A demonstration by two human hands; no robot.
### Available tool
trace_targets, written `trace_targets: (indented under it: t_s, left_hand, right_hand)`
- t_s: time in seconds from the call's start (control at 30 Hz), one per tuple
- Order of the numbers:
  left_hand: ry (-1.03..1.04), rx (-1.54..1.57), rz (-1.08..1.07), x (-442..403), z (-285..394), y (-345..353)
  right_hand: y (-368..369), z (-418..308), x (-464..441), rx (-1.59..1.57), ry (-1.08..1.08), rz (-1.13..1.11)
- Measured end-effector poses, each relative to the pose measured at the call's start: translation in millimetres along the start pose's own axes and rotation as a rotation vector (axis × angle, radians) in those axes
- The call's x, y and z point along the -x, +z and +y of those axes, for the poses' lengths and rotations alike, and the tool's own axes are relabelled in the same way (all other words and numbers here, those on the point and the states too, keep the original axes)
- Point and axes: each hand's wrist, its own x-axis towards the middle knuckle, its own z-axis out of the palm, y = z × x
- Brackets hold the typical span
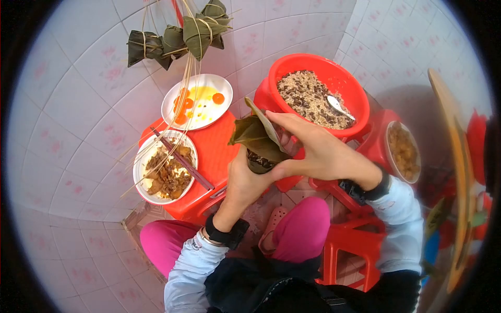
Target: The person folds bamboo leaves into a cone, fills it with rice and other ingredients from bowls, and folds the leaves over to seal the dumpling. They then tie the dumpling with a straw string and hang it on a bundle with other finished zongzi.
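- folded leaf [255, 134], dark filling [260, 163] showing, held up between both hands
- left hand [245, 180]: fingers grasping the leaf's lower part
- right hand [317, 151]: fingers grasping its side and upper edge
- beyond: red tub [344, 77] of rice mix [305, 99], white spoon [340, 107] in it
- at left: red surface [219, 154] carrying yolk plate [211, 108] and food plate [139, 175] with chopsticks [185, 163]
- above: tied leaf parcels [197, 39] hanging

Flower-patterned tiled walls [83, 177], red stools [347, 235]
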Motion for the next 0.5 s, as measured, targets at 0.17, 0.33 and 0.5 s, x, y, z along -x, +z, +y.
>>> trace_targets:
  t_s: [0.17,0.33,0.5]
  left_hand:
    - [-0.026,-0.083,-0.098,-1,11,-9]
    - [0.232,-0.032,-0.200,-5,20,-7]
    - [0.292,-0.093,-0.143,-1,1,-8]
  right_hand:
    - [-22,26,-2,-0.462,0.227,-0.373]
    - [-14,20,4,-0.297,0.083,-0.319]
    - [-9,19,5,-0.225,0.004,-0.287]
